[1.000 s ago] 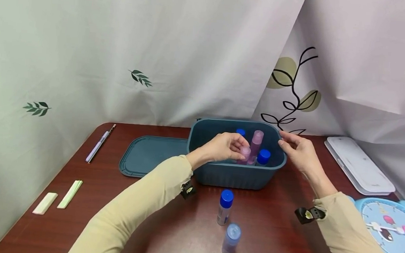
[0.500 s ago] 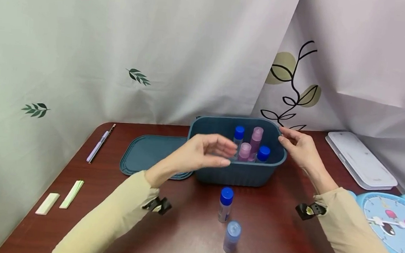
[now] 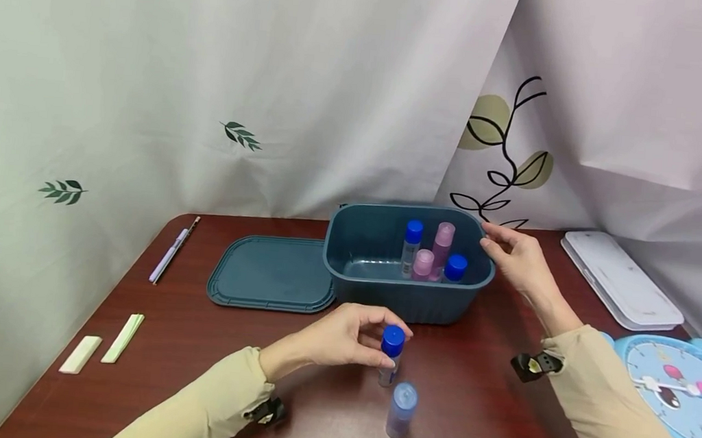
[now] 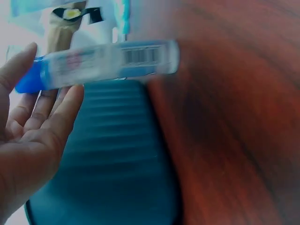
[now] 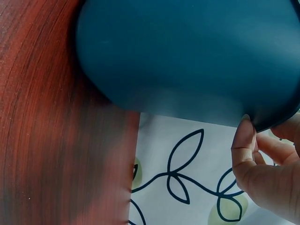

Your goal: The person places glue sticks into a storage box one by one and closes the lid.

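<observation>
My left hand (image 3: 350, 339) pinches a blue-capped glue stick (image 3: 392, 349) by its cap, thumb and fingers on either side; in the left wrist view this glue stick (image 4: 112, 63) shows a barcode on its clear tube. A pale blue glue stick (image 3: 401, 412) stands just nearer on the table. Behind them is a dark teal storage bin (image 3: 403, 302). Inside its right half stand two purple glue sticks (image 3: 441, 250) and two more with blue caps (image 3: 413, 234). My right hand (image 3: 521, 263) grips the bin's right rim; the right wrist view shows its fingertips on the rim (image 5: 269, 126).
The bin's flat lid (image 3: 272, 271) lies left of it. Farther left are a pen and pencil (image 3: 171, 253) and two pale strips (image 3: 123, 338). At right lie a white case (image 3: 621, 278) and a blue toy clock (image 3: 677, 396). A curtain (image 3: 336, 94) hangs behind.
My left hand let go of a purple glue stick in the bin, came out toward me and took hold of the blue-capped glue stick on the table. The right hand stayed at the rim.
</observation>
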`<control>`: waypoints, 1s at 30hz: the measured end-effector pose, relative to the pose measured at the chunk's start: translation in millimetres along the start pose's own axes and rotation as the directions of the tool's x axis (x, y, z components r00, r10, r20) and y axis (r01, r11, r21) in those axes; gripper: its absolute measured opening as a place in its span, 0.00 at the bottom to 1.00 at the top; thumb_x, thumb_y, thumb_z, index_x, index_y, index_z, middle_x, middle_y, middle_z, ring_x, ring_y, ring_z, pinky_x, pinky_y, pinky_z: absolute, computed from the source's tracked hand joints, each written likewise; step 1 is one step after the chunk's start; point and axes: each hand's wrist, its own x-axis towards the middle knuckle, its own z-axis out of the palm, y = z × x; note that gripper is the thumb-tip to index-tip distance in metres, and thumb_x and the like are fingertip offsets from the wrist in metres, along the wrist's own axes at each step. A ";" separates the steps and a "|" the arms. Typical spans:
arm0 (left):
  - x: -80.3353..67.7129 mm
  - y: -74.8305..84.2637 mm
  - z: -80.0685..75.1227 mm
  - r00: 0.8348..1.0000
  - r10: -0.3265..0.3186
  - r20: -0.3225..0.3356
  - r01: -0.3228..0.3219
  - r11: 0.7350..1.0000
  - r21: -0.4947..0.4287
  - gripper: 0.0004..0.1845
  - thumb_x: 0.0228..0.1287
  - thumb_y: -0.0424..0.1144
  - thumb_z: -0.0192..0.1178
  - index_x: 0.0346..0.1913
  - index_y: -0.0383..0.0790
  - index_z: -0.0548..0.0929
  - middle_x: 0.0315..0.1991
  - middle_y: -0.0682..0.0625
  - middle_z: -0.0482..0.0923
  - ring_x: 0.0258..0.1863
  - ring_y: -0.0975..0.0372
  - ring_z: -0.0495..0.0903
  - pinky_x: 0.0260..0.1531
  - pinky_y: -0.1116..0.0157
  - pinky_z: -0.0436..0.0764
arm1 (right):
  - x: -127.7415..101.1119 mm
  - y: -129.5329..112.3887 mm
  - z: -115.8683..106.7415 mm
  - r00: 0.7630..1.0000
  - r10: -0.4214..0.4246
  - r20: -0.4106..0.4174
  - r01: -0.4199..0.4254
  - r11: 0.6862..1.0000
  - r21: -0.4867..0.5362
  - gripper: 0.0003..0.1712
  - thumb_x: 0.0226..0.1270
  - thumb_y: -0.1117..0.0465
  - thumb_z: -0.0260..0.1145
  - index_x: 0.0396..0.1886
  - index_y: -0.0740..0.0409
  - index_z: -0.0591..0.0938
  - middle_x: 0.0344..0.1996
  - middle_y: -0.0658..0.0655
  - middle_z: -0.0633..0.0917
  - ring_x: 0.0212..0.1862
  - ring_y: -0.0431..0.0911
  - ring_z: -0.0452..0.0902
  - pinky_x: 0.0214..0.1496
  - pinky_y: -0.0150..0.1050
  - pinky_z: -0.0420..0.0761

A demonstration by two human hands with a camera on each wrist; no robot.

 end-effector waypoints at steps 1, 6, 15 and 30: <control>0.2 -0.9 0.7 1.000 0.002 -0.002 -0.002 1.000 0.013 0.20 0.54 0.30 0.68 0.51 0.38 0.80 0.51 0.39 0.79 0.43 0.67 0.82 0.45 0.68 0.81 | 0.0 -0.4 -0.1 1.000 0.002 0.002 -0.002 1.000 0.001 0.25 0.72 0.60 0.54 0.64 0.70 0.68 0.57 0.73 0.74 0.54 0.58 0.73 0.39 0.10 0.67; -0.6 11.1 -7.9 0.999 0.045 -0.006 -0.045 0.998 0.038 0.18 0.55 0.30 0.67 0.50 0.37 0.81 0.48 0.45 0.81 0.42 0.65 0.82 0.44 0.66 0.82 | 0.7 -3.8 -1.5 1.000 -0.002 -0.002 0.002 1.000 0.007 0.25 0.72 0.60 0.54 0.63 0.70 0.69 0.58 0.73 0.74 0.54 0.59 0.73 0.40 0.10 0.67; -0.1 85.6 -71.1 0.949 0.209 -0.234 -0.190 0.976 0.101 0.20 0.58 0.31 0.65 0.55 0.35 0.77 0.49 0.41 0.81 0.46 0.53 0.81 0.47 0.57 0.81 | 3.1 -4.9 -4.5 1.000 0.007 -0.018 -0.008 1.000 -0.013 0.24 0.72 0.61 0.55 0.63 0.69 0.70 0.55 0.72 0.76 0.45 0.38 0.74 0.38 0.11 0.69; 66.4 32.7 -103.4 0.929 -0.066 -0.365 0.103 0.991 0.080 0.20 0.62 0.30 0.61 0.56 0.35 0.71 0.51 0.38 0.77 0.48 0.54 0.79 0.51 0.59 0.79 | -2.3 -3.0 -0.1 1.000 0.015 0.007 -0.015 1.000 0.010 0.25 0.73 0.60 0.54 0.64 0.70 0.68 0.57 0.72 0.74 0.55 0.60 0.73 0.40 0.10 0.67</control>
